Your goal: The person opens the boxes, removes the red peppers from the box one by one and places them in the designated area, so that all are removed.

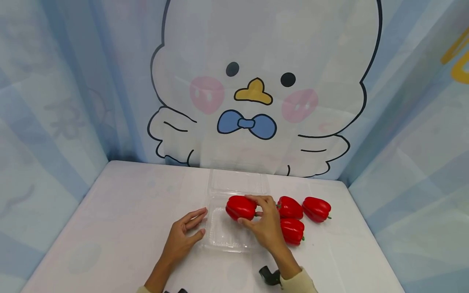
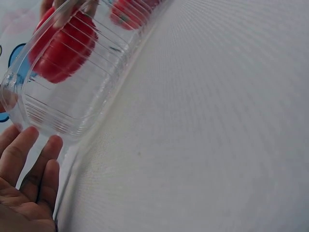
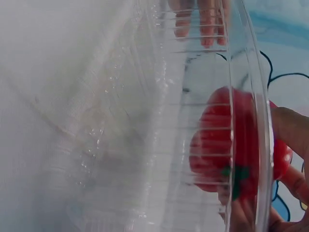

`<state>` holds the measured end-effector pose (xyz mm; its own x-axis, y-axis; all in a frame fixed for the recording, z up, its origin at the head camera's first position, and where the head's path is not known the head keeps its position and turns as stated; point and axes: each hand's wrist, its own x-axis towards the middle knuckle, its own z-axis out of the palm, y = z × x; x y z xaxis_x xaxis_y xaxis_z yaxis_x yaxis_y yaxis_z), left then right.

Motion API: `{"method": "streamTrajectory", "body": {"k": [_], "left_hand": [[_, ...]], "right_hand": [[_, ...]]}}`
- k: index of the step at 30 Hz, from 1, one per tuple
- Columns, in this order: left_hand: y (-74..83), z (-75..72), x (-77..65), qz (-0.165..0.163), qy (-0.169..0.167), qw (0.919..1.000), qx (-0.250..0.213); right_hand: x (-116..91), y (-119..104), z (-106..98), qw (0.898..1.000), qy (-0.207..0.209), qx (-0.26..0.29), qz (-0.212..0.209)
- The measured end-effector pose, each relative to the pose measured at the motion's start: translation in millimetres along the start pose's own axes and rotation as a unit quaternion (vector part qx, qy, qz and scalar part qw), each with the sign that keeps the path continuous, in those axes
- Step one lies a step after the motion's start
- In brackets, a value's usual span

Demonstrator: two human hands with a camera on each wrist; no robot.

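A clear plastic clamshell box (image 1: 229, 240) lies with its lid (image 1: 238, 182) folded back on the white table. Over its tray, my right hand (image 1: 265, 219) grips a red bell pepper (image 1: 239, 207) between thumb and fingers, its stem end toward the palm. Through the clear wall in the right wrist view, the same pepper (image 3: 217, 140) shows its green stem. At the box's left side is my left hand (image 1: 186, 234), fingers extended and spread, holding nothing. The left wrist view has those fingertips (image 2: 30, 133) at the box's wall; whether they touch it is hard to tell.
Right of the box lie three more red bell peppers: one near it (image 1: 290, 208), one closer to me (image 1: 292, 231) and one farther right (image 1: 316, 209). A black device (image 1: 269, 276) sits by my right wrist. A curtain with a cartoon bird (image 1: 256, 49) hangs behind the table.
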<state>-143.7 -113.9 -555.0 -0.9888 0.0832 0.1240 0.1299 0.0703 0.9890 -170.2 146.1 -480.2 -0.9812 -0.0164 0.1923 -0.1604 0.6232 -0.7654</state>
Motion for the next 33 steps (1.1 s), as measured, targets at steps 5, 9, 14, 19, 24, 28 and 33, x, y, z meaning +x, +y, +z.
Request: {"method": "streamTrajectory", "body": {"k": [5, 9, 14, 19, 24, 28, 33], "left_hand": [[-0.4, 0.2, 0.0, -0.005, 0.002, 1.0000, -0.003], [-1.2, 0.0, 0.1, -0.002, 0.001, 1.0000, -0.003], [-2.8, -0.6, 0.0, 0.012, -0.003, 0.9999, -0.010], [-3.7, -1.0, 0.0, 0.015, -0.002, 0.9999, -0.007], [-3.2, -1.5, 0.0, 0.012, -0.001, 0.9999, -0.009], [-3.4, -2.1, -0.2, 0.014, -0.001, 0.9999, -0.010], [-3.4, -1.5, 0.0, 0.018, -0.004, 0.9998, -0.010]], "right_hand": [[0, 2, -4, 1.000, 0.003, 0.002, 0.007], [0, 1, -8, 1.000, 0.005, 0.002, 0.014], [0, 1, -13, 1.000, 0.009, -0.001, 0.019], [0, 2, -18, 1.000, 0.016, -0.005, 0.024], [1, 3, -24, 0.999, 0.025, -0.010, 0.029], [1, 4, -29, 0.999, 0.033, -0.021, 0.029], [0, 8, -36, 0.998, 0.046, -0.021, 0.026]]}}
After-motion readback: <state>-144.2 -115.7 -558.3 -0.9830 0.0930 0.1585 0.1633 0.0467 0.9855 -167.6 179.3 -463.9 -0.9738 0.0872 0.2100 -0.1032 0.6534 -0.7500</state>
